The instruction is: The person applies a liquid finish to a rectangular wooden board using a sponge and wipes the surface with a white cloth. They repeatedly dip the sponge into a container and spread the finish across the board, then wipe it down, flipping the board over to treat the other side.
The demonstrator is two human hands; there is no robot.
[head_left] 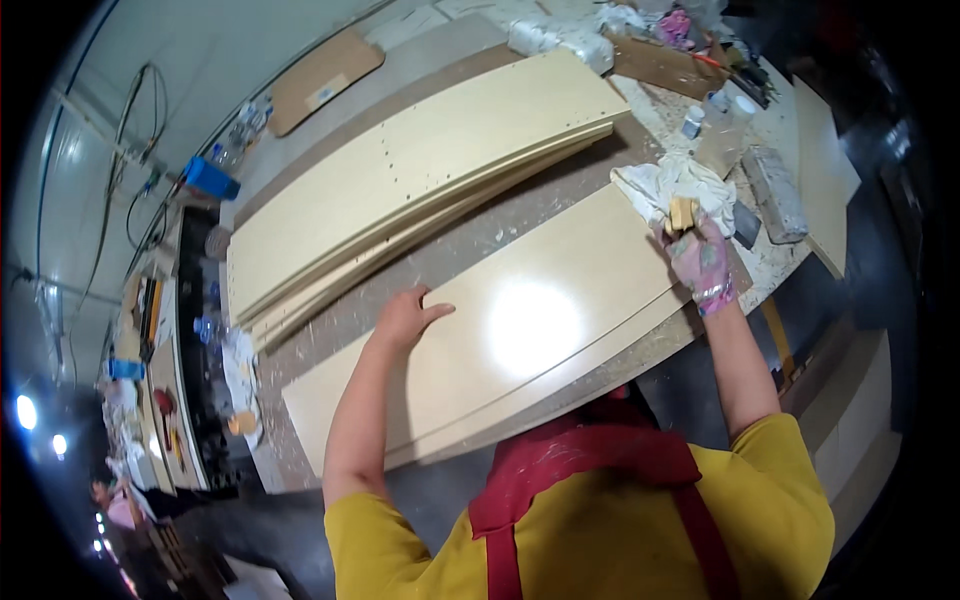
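Observation:
A long, glossy cream panel (pixel 470 370) lies on the bench in front of me, and a bright lamp reflects in its middle. My left hand (pixel 405 318) is bare. Its fingers are bent at the panel's far edge and its thumb lies on the face, gripping the panel there. On my right hand (pixel 698 262) is a stained, pinkish thin glove with a band at the wrist. This hand is closed round a small yellow sponge-like block (pixel 683 213), held at the panel's right end. Right behind it lies a crumpled white cloth (pixel 660 180).
Beyond my panel is a stack of cream boards (pixel 420 150) with small holes. At the right stand plastic bottles (pixel 735 115) and a grey wrapped block (pixel 775 195). A brown board (pixel 325 80) and a blue container (pixel 210 178) are at the far left.

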